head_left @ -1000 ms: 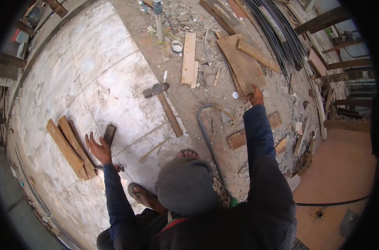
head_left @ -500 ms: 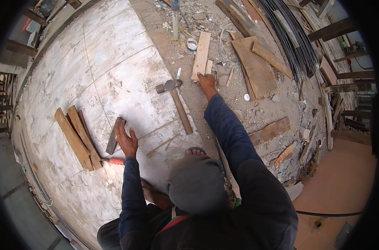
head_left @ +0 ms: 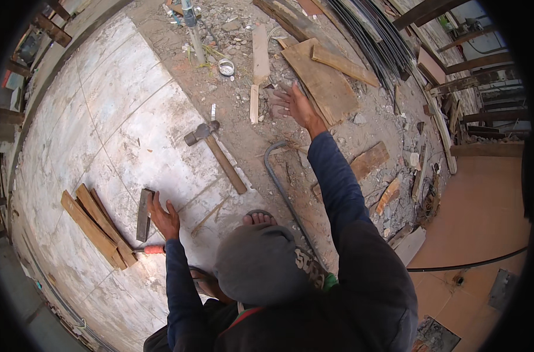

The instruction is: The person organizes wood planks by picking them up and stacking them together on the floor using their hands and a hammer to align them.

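My left hand [head_left: 165, 218] is by a short dark wood block [head_left: 144, 215] on the pale slab, its fingers lying against the block's edge and the thumb held apart. A red-handled tool [head_left: 154, 249] lies just below that hand, its tip by several brown wood strips [head_left: 97, 226]. My right hand [head_left: 302, 108] is over the rubble with fingers spread and slightly blurred, holding nothing. Left of it are a thin pale wood strip [head_left: 254, 104] and a longer pale board [head_left: 260, 54]. Between my hands a wooden-handled hammer [head_left: 223, 161] rests on the slab's edge.
A wide brown board [head_left: 325, 82] lies beyond my right hand, near a bundle of dark rods [head_left: 369, 41]. A bent metal bar [head_left: 281, 182] crosses the dirt before me. A tape roll [head_left: 226, 67] and an upright pipe [head_left: 193, 32] are at the far side.
My right hand has let go of the pale wood and moved right, its fingers opening. The thin strip now lies nearer me than the longer board. My left hand stays by the block; the view has shifted.
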The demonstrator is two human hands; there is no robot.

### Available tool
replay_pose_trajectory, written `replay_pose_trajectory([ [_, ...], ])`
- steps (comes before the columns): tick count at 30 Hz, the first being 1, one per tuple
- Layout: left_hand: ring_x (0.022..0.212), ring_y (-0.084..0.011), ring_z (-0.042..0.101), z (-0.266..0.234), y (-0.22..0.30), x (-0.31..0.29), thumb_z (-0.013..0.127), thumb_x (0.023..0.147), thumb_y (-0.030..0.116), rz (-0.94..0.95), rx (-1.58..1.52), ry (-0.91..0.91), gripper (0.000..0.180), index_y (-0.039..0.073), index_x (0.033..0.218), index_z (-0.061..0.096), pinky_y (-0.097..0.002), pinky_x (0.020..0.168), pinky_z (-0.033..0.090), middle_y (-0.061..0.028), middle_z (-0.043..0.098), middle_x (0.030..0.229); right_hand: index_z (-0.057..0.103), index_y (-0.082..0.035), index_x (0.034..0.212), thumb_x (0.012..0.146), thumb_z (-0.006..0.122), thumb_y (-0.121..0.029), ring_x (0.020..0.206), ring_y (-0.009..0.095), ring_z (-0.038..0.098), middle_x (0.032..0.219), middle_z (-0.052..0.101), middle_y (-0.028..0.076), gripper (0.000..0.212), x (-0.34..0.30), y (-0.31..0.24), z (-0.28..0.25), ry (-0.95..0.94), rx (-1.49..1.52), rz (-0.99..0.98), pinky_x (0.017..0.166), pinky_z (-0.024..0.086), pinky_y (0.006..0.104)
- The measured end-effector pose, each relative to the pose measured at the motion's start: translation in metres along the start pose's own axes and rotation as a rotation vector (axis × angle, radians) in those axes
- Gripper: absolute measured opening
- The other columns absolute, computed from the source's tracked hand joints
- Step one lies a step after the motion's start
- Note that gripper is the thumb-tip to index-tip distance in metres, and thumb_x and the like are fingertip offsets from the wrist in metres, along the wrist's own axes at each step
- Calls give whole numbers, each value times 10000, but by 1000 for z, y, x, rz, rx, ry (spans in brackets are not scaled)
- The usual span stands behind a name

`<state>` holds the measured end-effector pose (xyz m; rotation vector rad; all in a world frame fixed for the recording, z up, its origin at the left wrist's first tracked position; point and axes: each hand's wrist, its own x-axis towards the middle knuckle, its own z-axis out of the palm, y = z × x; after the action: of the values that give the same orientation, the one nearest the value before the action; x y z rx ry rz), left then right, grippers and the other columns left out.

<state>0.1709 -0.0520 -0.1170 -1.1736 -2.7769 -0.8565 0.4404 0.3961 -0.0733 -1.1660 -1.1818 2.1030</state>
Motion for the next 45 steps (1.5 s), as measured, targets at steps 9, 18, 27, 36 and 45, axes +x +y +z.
replay_pose_trajectory([
  [9, 1316, -431, 440, 8, 11, 24, 602, 914, 83, 47, 0, -43, 384, 18, 1289, 549, -501, 1087, 368, -229, 487, 1394, 630, -18, 1213, 748, 803, -462, 1182, 402, 562, 1273, 588, 230, 666, -8, 12, -130, 943, -1134, -229, 977, 467, 451],
  [18, 1195, -386, 557, -38, 9, 48, 615, 868, 62, 348, 248, -408, 426, 68, 1286, 528, -471, 950, 469, -187, 521, 1358, 358, -97, 1462, 715, 828, -431, 1328, 442, 412, 1479, 379, 232, 944, 114, -41, -196, 768, -1707, -303, 1049, 424, 513],
  [27, 929, -344, 662, -205, -43, 75, 659, 857, 141, 206, 364, -776, 345, 63, 1185, 586, -444, 795, 538, -134, 643, 1067, 161, -216, 1567, 866, 691, -359, 1392, 517, 306, 1548, 270, 288, 890, 219, -92, -256, 359, -2025, -225, 1083, 371, 576],
  [36, 946, -329, 670, -246, -90, -53, 658, 893, 169, -191, 356, -635, 342, 63, 1213, 600, -417, 813, 546, -149, 663, 1111, 288, -169, 1489, 664, 876, -258, 1320, 469, 404, 1447, 393, 252, 1017, 208, -95, -278, 57, -1930, -521, 1011, 431, 557],
  [45, 930, -298, 694, -252, -90, -71, 650, 929, 238, -609, 9, -662, 374, 34, 1240, 611, -381, 810, 552, -189, 700, 1077, 194, -136, 1552, 873, 664, -377, 1310, 493, 408, 1472, 372, 254, 860, 234, -77, -246, 378, -2073, -101, 1020, 422, 562],
])
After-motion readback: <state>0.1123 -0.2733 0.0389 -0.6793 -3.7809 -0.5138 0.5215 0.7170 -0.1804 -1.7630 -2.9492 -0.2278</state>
